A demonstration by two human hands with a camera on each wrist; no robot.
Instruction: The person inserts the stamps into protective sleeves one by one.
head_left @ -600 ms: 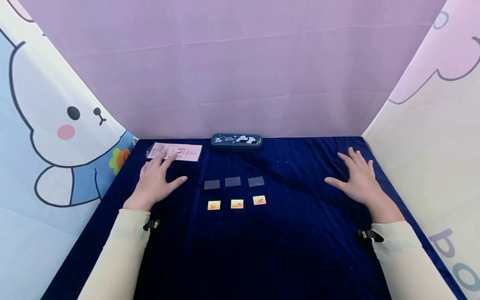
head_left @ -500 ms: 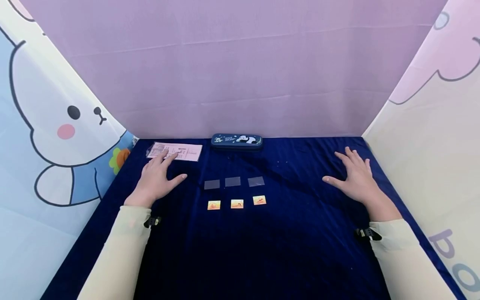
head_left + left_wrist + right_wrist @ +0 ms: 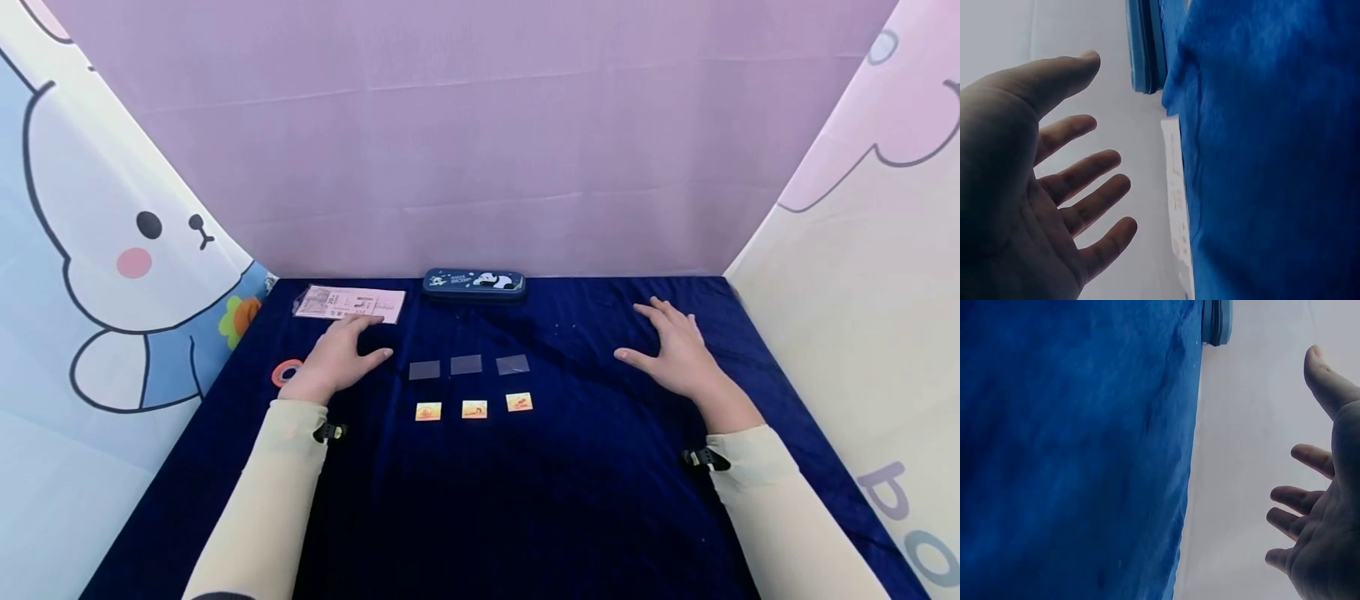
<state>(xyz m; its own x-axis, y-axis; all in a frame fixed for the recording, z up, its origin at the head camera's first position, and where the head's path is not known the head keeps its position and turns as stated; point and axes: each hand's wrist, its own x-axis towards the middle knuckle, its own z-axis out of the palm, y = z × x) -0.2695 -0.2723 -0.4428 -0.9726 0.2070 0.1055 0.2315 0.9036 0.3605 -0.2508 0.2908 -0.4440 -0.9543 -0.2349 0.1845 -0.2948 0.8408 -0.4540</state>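
My left hand (image 3: pixel 333 360) hovers with spread, relaxed fingers, its fingertips overlapping the front edge of a pink printed paper (image 3: pixel 386 305) in the head view. Partly hidden behind that hand's wrist is an orange ring-shaped roll (image 3: pixel 283 372). On the other side my right hand (image 3: pixel 675 354) also holds nothing, thumb apart from the fingers. Between the hands lie three clear rectangular films (image 3: pixel 466 364) in a row. In front of them are three small yellow-orange picture stickers (image 3: pixel 474 409). The left wrist view shows the bare palm (image 3: pixel 1029 231) with nothing in it.
A dark blue pencil case (image 3: pixel 474 284) with a panda print stands at the back of the table, against the pink-purple cloth wall (image 3: pixel 480 150). Dark blue velvet cloth (image 3: pixel 525 500) covers the table. Printed cartoon panels (image 3: pixel 135 333) close off both sides.
Both hands have moved inward, the left to the right and the right to the left. The orange roll has come into view behind the left wrist, and more of the pink paper shows.
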